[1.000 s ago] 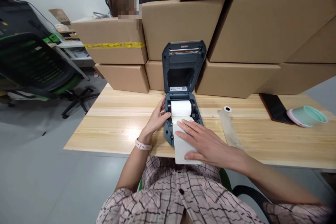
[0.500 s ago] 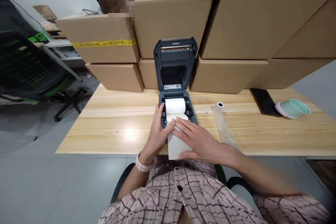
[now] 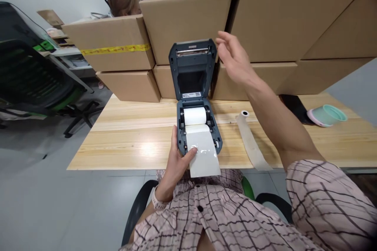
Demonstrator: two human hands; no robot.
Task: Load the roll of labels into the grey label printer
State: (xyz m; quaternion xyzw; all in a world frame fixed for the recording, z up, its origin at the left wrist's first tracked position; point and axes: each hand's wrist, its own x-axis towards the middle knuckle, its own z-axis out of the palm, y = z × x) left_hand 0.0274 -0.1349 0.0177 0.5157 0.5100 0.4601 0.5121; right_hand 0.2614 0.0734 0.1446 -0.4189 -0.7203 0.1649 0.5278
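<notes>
left hand [image 3: 176, 161] on paper [image 3: 203, 157], front of printer [image 3: 193, 102] | roll [image 3: 194, 116]: in printer, beyond grip | lid [image 3: 191, 66]: beyond roll | right hand [image 3: 234, 58]: beyond grip, right of lid | strip [image 3: 249, 137], then phone [image 3: 295, 108], cup [image 3: 328, 115]: right of grip | boxes [image 3: 188, 25]: beyond printer | table [image 3: 129, 137]: under printer

Behind the left fingers [image 3: 174, 137] sits a pale pinkish-white, flexible-looking wristband [image 3: 159, 200] pierced with small slots. Well behind the right fingers [image 3: 227, 37] ends a wide, loose sleeve [image 3: 324, 192] of pale pink cloth crossed by uneven dark grid lines. The matching checked shirt [image 3: 173, 223], behind both sets of fingers, carries round black buttons [image 3: 200, 208] down its front.
</notes>
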